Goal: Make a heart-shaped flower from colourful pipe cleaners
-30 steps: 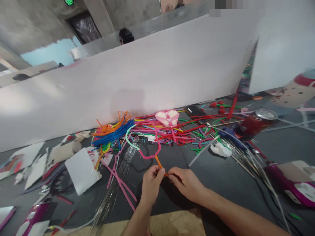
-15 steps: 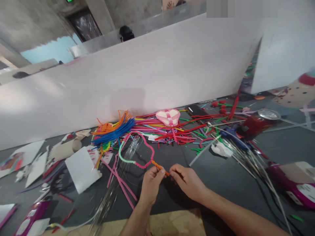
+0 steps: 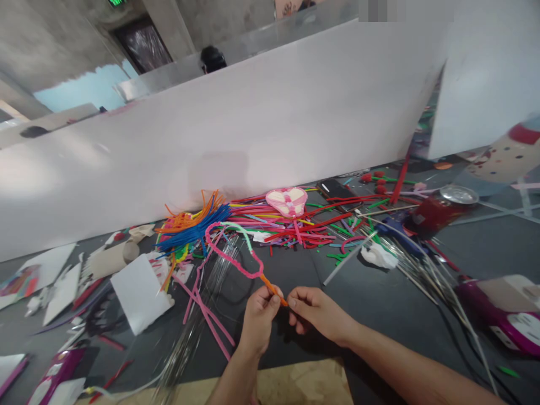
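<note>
A loop of pink and mint-green pipe cleaner [image 3: 233,262] stands out beyond my hands, joined at its near end to an orange twisted pipe cleaner stem [image 3: 268,284]. My left hand [image 3: 260,315] is closed, pinching the orange stem between thumb and fingers. At the stem's lower end, my right hand [image 3: 316,312] is closed too, its thumb and forefinger on the orange tip. Beyond the loop lie a bundle of blue pipe cleaners [image 3: 196,228] and a pink and cream heart-shaped piece [image 3: 287,201] on a pink stem.
Red and pink pipe cleaners [image 3: 324,228] spread along the white partition [image 3: 261,124]. Thin metal wires [image 3: 185,337] lie left of my arm. To the right are a red can [image 3: 439,211], a blue glue gun [image 3: 396,228] and a purple device [image 3: 502,315]. White card [image 3: 141,292] lies left.
The loop has turned about its stem: its mint-green part has gone from the left side to the upper right. Both hands stay on the orange stem, the right fingers having shifted.
</note>
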Tool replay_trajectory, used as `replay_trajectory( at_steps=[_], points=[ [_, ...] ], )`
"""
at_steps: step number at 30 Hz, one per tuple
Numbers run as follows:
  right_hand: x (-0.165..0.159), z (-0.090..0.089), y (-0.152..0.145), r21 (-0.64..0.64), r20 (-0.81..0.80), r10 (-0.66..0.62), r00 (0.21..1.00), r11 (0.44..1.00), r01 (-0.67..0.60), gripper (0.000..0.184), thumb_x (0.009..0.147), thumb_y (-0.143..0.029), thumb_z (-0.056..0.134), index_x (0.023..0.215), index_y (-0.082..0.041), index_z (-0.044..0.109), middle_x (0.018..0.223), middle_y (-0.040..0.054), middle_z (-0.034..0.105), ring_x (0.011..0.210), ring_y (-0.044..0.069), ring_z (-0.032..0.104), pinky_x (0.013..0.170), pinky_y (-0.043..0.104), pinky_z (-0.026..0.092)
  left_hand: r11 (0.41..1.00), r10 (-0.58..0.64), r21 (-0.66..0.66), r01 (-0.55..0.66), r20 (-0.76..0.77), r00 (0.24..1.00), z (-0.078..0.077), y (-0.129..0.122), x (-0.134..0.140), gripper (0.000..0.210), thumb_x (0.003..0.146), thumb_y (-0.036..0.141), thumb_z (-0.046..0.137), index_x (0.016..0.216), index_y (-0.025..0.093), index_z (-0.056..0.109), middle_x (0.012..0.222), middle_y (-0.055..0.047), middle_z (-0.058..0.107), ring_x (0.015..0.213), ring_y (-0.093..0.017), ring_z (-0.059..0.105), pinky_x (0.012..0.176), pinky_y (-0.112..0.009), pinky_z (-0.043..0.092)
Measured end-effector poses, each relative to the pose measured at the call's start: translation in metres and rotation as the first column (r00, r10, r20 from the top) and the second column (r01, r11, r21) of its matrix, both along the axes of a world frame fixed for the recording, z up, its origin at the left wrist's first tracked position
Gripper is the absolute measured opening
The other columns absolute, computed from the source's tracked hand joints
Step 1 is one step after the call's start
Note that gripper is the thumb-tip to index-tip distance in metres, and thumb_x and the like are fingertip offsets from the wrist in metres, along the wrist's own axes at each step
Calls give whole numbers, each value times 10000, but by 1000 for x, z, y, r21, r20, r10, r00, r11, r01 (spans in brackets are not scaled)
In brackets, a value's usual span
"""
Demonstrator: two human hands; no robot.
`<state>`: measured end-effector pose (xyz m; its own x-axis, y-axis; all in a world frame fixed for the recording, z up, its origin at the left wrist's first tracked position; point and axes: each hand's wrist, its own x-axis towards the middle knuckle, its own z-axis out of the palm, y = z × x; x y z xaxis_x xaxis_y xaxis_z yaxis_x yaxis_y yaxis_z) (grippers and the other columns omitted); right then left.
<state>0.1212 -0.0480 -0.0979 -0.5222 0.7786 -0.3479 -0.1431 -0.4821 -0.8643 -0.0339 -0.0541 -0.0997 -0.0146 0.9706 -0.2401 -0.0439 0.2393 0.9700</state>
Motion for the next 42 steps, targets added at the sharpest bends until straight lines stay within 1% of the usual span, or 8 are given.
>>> replay_trajectory(
  at_steps=[4,7,12,16,24,29,34,42],
  points=[
    [-1,-3,-1,12,2,49,999,999,-49,428,764,-587,533,756,-159,509,550,-62,520,395,42,413,427,170,325,998,-60,-12,61,95,994,3,-1,2,175,735,301,639,689,144,580,642,10,518,629,-118,471,641,-232,394],
    [-2,-4,-2,145,95,-16,995,989,2,349,831,-507,480,749,-169,500,547,-65,487,415,51,400,432,174,311,999,-36,-25,39,87,996,3,-1,3,167,745,306,629,738,140,618,669,0,555,652,-121,488,659,-230,400],
    [0,-3,-6,472,338,-198,920,881,16,228,887,-317,413,733,-186,519,595,-28,531,527,97,491,530,210,377,998,59,-1,-59,-43,997,5,1,6,207,711,325,654,804,140,658,740,-23,633,714,-145,552,702,-247,432],
    [1,-6,-7,579,430,-228,873,812,-74,200,883,-268,412,764,-191,553,637,-7,588,575,118,538,578,228,393,998,69,15,-67,-149,986,8,2,5,180,679,314,678,679,142,628,621,13,591,614,-123,515,621,-230,422],
    [-1,-2,-5,359,259,-21,966,930,-76,280,895,-377,410,722,-188,521,607,-22,569,523,98,532,544,209,412,1000,-7,11,10,-231,973,8,2,1,223,740,336,602,620,149,583,526,44,508,505,-96,418,513,-209,336],
    [-3,-3,-4,140,44,58,997,988,-63,432,794,-596,492,723,-170,506,597,-29,565,471,75,496,493,196,386,998,-59,-19,58,-86,995,8,1,1,203,761,328,587,664,149,590,555,24,544,546,-115,481,572,-225,378],
    [-5,-7,-5,-48,-129,102,986,993,-109,485,721,-638,564,773,-160,506,605,-24,585,445,67,496,488,198,392,990,-112,-72,122,134,985,8,0,-1,240,743,365,620,659,142,590,562,15,514,536,-113,477,569,-231,387],
    [-6,-6,-6,243,108,-40,993,970,13,379,844,-530,464,692,-184,489,595,-30,545,503,91,503,527,210,402,1000,3,-19,-5,-88,996,7,3,4,265,716,406,637,680,145,613,613,10,561,595,-120,481,603,-218,387]
  ],
)
